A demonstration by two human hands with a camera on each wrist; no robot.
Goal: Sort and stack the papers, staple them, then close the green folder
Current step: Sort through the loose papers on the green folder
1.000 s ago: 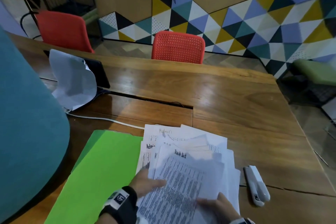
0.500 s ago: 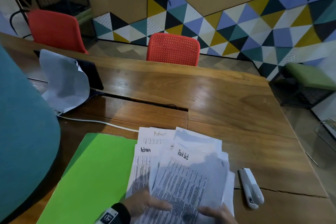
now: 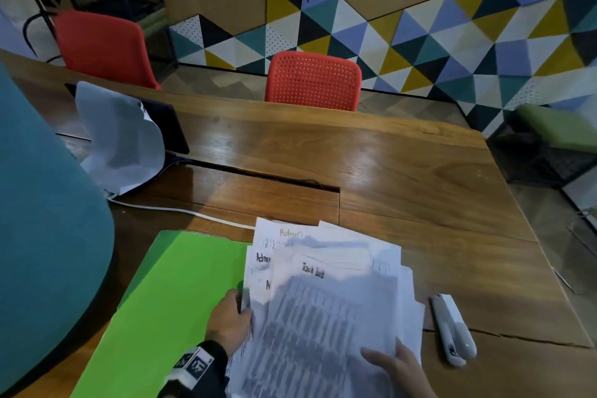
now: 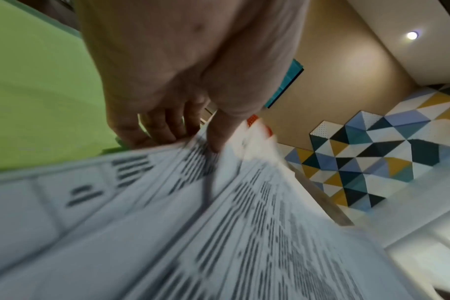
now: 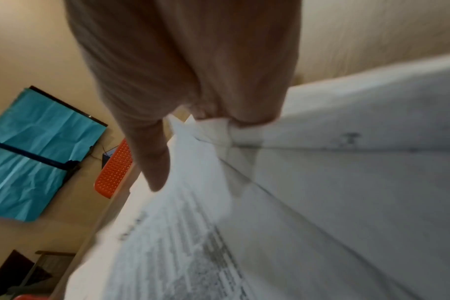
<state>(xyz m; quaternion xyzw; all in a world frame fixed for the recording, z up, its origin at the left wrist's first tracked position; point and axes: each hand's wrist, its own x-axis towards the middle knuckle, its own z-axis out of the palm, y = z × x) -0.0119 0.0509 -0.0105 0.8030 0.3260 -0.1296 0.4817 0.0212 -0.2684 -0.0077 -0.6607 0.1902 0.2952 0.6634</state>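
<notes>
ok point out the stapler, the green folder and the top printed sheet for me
stapler [image 3: 452, 329]: head view, middle of its white body.
green folder [image 3: 168, 300]: head view, bare part of the open cover, left of the papers.
top printed sheet [image 3: 323, 326]: head view, centre of the blurred text block.

A wooden table is seen; on it are laid a green folder, a white stapler, a white cable and crumpled paper.
</notes>
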